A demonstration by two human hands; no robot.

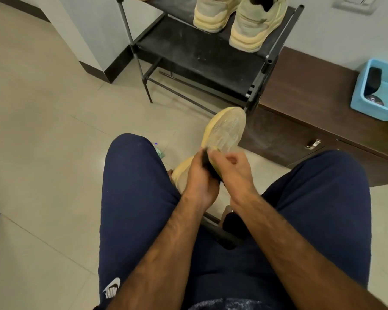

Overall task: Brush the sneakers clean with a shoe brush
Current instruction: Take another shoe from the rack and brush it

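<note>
A pale yellow sneaker (226, 130) is held between my knees with its translucent sole turned up and its toe pointing away from me. My left hand (197, 177) grips a black shoe brush (208, 166) and holds it against the sole near the middle of the shoe. My right hand (238, 168) has its fingers curled round the sneaker's near part, right beside the brush. The brush's bristles are mostly hidden between the two hands, and both hands are slightly blurred.
Two more pale sneakers (235, 21) stand on the top shelf of a black shoe rack (199, 54) ahead. To the right runs a low dark wooden cabinet (300, 121); a blue basket (376, 108) on it holds dark items. Pale floor tiles lie to the left.
</note>
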